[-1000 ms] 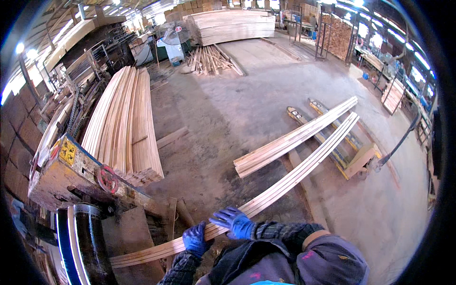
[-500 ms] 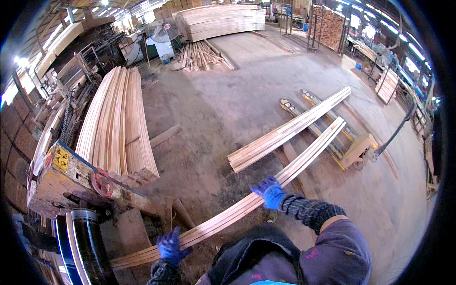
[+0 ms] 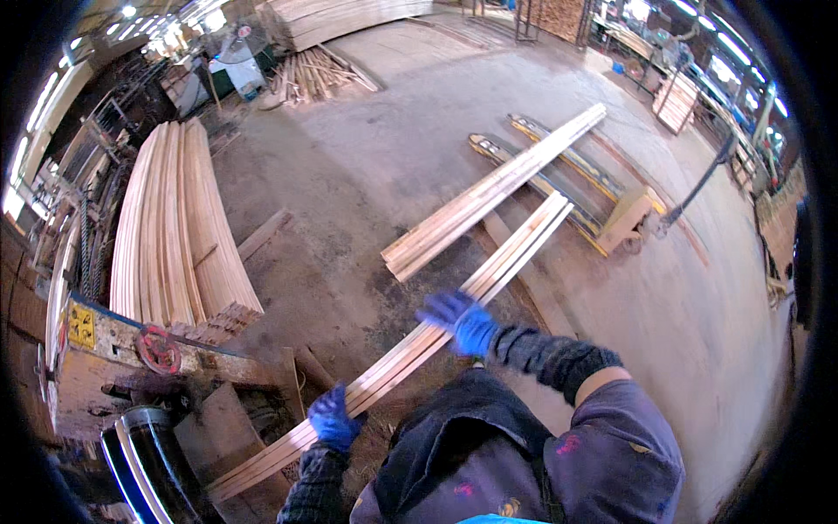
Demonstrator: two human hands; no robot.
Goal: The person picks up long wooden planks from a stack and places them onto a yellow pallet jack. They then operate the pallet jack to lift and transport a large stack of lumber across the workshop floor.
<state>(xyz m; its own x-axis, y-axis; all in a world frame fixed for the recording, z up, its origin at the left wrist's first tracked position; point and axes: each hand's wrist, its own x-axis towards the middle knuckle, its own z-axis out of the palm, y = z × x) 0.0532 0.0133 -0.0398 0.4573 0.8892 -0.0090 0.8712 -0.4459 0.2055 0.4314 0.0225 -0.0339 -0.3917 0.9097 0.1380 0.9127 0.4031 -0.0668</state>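
Step judged in hand: guiding timber strips; left hand has fingers curled round them; right hand blurred, finger closure undeterminable. Next move likely needs steady support.

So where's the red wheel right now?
In the head view, the red wheel is at lower left, on the side of the worn machine, above the black roller.

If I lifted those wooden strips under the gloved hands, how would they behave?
The wooden strips will probably flex somewhat, looking slender for their length. They may slide apart: gaps show at the far end and no strap is visible. Rolling seems unlikely, given their flat faces.
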